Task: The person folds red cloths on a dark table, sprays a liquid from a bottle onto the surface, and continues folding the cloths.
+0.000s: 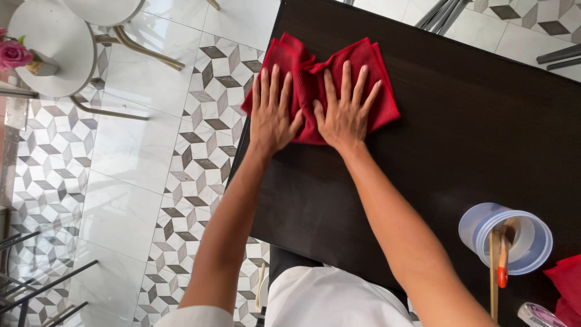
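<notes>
Both hands (308,115) flat atop red cloth (378,91), table (472,139) corner.

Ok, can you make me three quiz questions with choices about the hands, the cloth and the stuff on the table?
1. Where is the red cloth?
A. on the floor
B. at the far left corner of the dark table
C. in the jar

2. What colour is the flower on the small round table?
A. pink
B. yellow
C. blue

3. How are the left hand and right hand placed?
A. in fists
B. flat with fingers spread
C. lifted in the air

Answers: 1 B, the cloth lies by that table corner; 2 A, its petals are pink; 3 B, both palms press flat on the cloth.
</notes>
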